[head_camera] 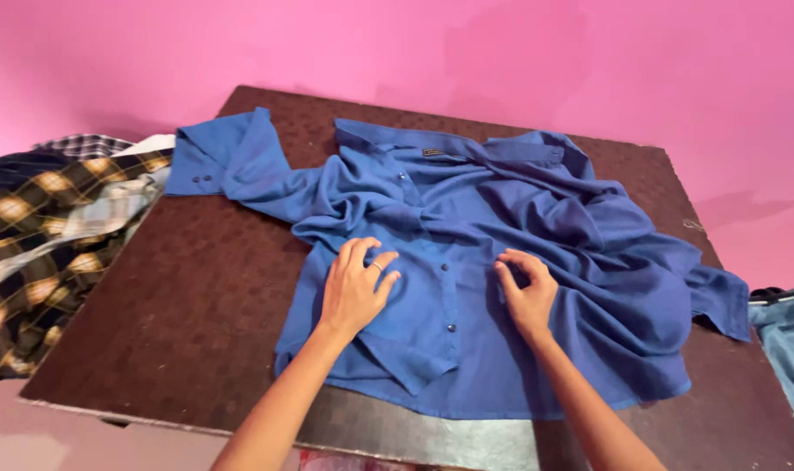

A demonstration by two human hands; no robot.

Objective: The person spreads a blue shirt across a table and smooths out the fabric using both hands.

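From the head view, the left hand [355,286] presses flat, grasping nothing, and the right hand [526,291] pinches the cloth of one crumpled blue button-front shirt [493,253] on the dark brown board table [179,323], best smoothed gently outward, beside one plaid garment [52,235].

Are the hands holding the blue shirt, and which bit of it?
Both touch the blue shirt near its button strip. The left hand lies flat on the front; the right hand seems to pinch a fold there, though that grip isn't clear.
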